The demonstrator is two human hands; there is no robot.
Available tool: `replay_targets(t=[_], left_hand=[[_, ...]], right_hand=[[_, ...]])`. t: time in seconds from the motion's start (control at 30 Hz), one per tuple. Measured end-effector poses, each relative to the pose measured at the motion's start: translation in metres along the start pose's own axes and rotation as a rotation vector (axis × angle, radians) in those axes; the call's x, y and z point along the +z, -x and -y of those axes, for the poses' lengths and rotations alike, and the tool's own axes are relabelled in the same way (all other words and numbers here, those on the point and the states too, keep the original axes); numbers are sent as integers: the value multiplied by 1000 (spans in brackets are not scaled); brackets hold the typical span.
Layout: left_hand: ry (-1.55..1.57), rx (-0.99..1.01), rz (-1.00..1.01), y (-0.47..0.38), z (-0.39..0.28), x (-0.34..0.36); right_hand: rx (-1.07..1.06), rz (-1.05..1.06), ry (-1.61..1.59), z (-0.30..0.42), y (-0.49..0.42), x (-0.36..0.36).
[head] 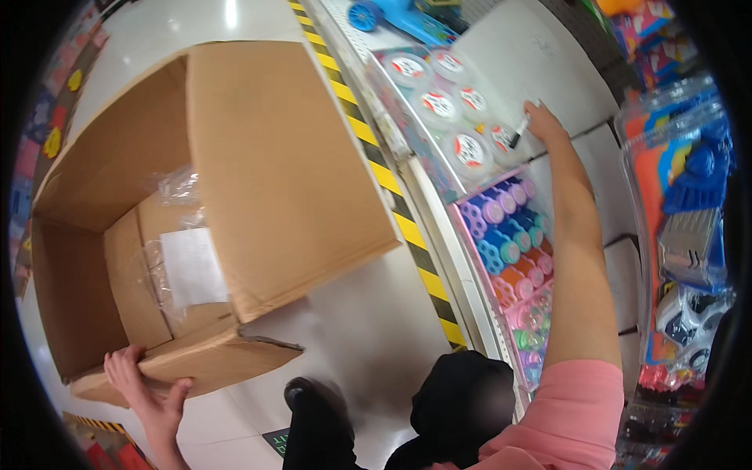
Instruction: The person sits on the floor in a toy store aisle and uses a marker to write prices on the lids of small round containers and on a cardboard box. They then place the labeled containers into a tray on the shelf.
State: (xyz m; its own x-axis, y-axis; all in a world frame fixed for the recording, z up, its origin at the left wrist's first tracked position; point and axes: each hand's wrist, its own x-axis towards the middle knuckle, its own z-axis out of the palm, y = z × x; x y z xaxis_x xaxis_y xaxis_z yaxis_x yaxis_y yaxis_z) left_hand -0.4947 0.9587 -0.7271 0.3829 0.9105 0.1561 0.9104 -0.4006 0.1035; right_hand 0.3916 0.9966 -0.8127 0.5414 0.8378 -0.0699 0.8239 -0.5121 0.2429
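My left hand (144, 388) grips the near flap (217, 367) of a large open cardboard box (70, 282), fingers over the edge and thumb outside. Inside the box lie a white sheet of paper (194, 267) and crumpled clear plastic (179, 187). A wide side flap (282, 164) folds out to the right. My right hand (545, 124) holds a white marker pen with a black end (520, 132), slanting down. Below the pen sit several clear round tubs (470, 150) with white and red labels, in a shelf tray (432, 158). A white panel (523, 53) stands behind them.
A pink display tray (464, 220) holds rows of colourful capped bottles (510, 252). Packaged toys (693, 170) hang at right. A blue wheeled toy (405, 17) is on the shelf's far end. Yellow-black tape (382, 176) edges the floor along the shelf. My legs (320, 423) are below.
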Motion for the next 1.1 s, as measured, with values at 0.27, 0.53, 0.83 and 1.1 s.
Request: replay_targets(t=[0.27,0.53,0.83,1.1], left_hand=[[62,-14,-92,-4,-5,-3],[137,-37,-149,-3,-7,-3],[541,245,-485,-11,-92,10],[910,746,244,-57,-287,84]], right_hand=[[-39,-40,-42,47,17,-9],[-182,-181,-181,83,48,-52],[-507,-849,115,64,68,-68],[-17,-488,194,19,84,-47]])
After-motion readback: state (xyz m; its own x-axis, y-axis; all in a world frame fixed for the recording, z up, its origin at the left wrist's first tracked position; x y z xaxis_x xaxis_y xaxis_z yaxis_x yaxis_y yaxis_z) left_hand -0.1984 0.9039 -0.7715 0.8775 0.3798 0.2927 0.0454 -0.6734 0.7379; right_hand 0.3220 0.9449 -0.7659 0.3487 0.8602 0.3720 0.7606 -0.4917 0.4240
